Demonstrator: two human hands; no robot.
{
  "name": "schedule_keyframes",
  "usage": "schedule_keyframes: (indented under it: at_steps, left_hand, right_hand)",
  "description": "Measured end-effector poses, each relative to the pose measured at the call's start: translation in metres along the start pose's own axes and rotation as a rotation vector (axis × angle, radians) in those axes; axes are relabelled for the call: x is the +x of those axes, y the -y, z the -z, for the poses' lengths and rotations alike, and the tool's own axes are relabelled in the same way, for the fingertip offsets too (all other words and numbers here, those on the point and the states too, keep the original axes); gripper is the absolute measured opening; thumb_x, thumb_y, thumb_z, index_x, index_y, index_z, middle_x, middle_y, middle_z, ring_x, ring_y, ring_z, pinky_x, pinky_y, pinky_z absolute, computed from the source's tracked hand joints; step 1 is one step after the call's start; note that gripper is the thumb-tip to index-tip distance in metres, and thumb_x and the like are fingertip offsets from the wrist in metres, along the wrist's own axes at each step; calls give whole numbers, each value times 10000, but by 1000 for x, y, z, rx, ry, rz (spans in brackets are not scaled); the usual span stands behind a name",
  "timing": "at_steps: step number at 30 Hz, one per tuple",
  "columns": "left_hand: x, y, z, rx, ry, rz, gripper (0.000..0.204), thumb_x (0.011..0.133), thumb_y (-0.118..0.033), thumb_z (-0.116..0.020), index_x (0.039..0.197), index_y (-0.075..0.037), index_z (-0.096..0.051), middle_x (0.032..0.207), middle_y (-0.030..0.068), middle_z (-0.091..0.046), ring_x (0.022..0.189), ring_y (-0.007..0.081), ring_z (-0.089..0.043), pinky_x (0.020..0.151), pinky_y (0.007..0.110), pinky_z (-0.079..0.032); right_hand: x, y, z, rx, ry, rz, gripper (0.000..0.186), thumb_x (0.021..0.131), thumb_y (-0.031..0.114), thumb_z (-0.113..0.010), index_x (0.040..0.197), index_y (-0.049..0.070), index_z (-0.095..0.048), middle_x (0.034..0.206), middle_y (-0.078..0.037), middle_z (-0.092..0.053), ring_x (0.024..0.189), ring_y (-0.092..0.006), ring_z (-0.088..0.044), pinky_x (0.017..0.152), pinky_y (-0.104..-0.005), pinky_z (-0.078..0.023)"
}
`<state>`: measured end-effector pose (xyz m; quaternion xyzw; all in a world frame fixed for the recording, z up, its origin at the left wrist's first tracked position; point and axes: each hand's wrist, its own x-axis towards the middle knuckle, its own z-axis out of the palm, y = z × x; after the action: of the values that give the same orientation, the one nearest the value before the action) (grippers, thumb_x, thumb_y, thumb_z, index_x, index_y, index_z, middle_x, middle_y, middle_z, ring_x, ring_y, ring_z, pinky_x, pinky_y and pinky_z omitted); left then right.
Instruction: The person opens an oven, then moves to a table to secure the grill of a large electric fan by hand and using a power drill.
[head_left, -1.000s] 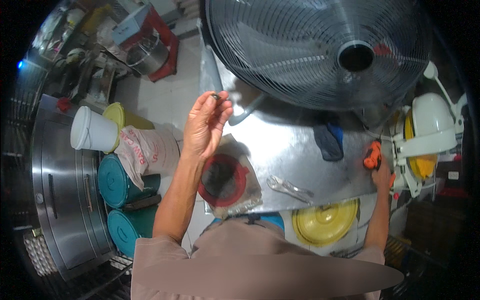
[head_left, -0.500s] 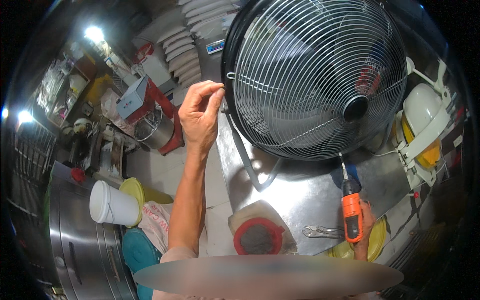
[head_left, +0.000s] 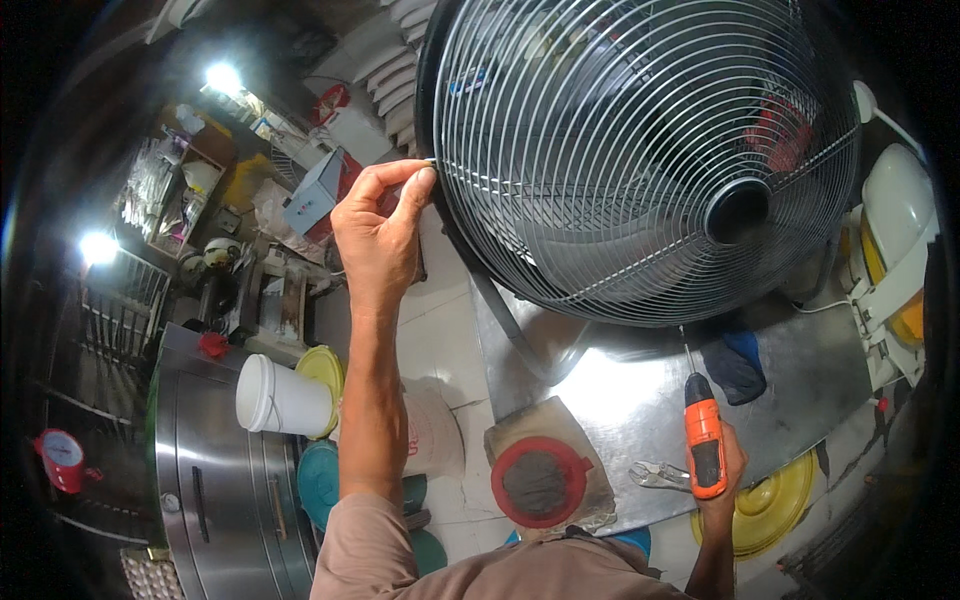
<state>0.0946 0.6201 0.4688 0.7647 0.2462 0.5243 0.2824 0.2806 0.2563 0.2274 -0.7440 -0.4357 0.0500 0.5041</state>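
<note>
A large round fan (head_left: 640, 170) with a wire grille and a dark rim stands on a shiny metal table (head_left: 610, 410). At the left edge of its rim, my left hand (head_left: 380, 230) has thumb and forefinger pinched together; whatever is between the fingertips is too small to make out. My right hand (head_left: 732, 460) grips an orange and black power screwdriver (head_left: 706, 440). Its long thin bit points up at the bottom of the fan's rim; whether the tip touches cannot be told. Locking pliers (head_left: 658, 475) lie just left of the screwdriver.
A dark blue cloth item (head_left: 738, 368) lies under the fan. At the table's near edge sits a red round container (head_left: 580, 480) with grey contents. A yellow lid (head_left: 800, 500) is at lower right, a white bucket (head_left: 285, 392) at left, and a white plastic appliance (head_left: 895, 200) at far right.
The whole view has shifted and tilted, with the fan looking larger. The screwdriver now appears apart from the dark blue cloth item. My left hand stays pinched at the rim.
</note>
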Motion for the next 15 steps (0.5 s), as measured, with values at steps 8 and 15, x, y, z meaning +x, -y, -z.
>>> schedule_keyframes:
  at_steps: [8, 15]
  left_hand:
    - [5, -12, -2, -123, 2, 178, 130, 873, -89, -705, 908, 30, -664, 818, 48, -677, 705, 74, -612, 659, 200, -492]
    - [12, -11, 1, -229, 76, 242, 132, 875, -98, -705, 911, 18, -654, 842, 50, -681, 711, 78, -627, 669, 219, -522]
  right_hand:
    - [12, 4, 1, -64, -4, 117, 310, 732, 45, -723, 1007, -11, -591, 749, -105, -622, 622, -225, -608, 612, -332, -503]
    - [20, 18, -11, 135, 39, 119, 366, 720, 57, -747, 1037, -24, -584, 738, -91, -622, 609, -207, -610, 579, -305, -498]
